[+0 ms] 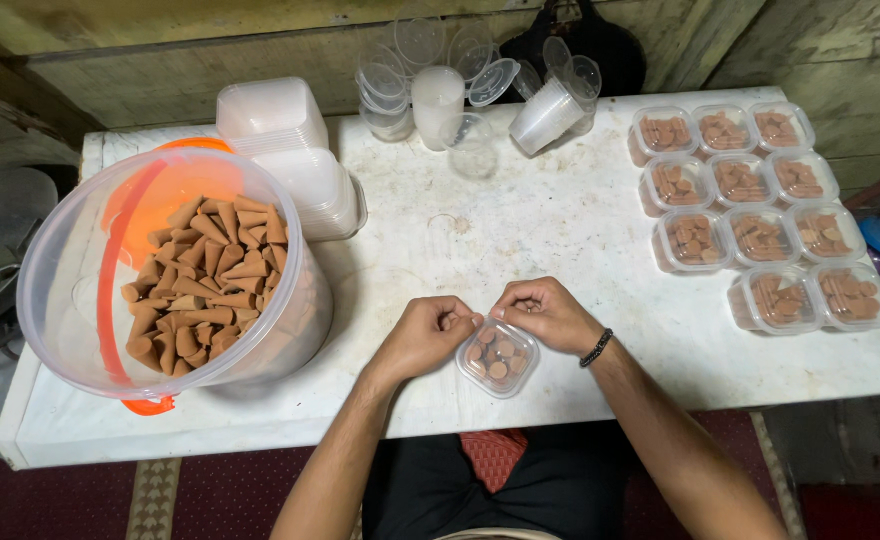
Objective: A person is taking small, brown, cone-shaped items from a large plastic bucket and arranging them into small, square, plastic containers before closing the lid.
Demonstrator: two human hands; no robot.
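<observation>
While the left hand and right hand curl, fingers pinched, over a small clear container of brown cones (whether they grip anything is unclear), it rests on the white table near its front edge.

Bucket left, filled boxes right, table.

Small home packing workshop: worn white table against rough plank wall, tub of brown cones, rows of filled clear boxes, stacked empty containers, patterned rug underfoot
</observation>
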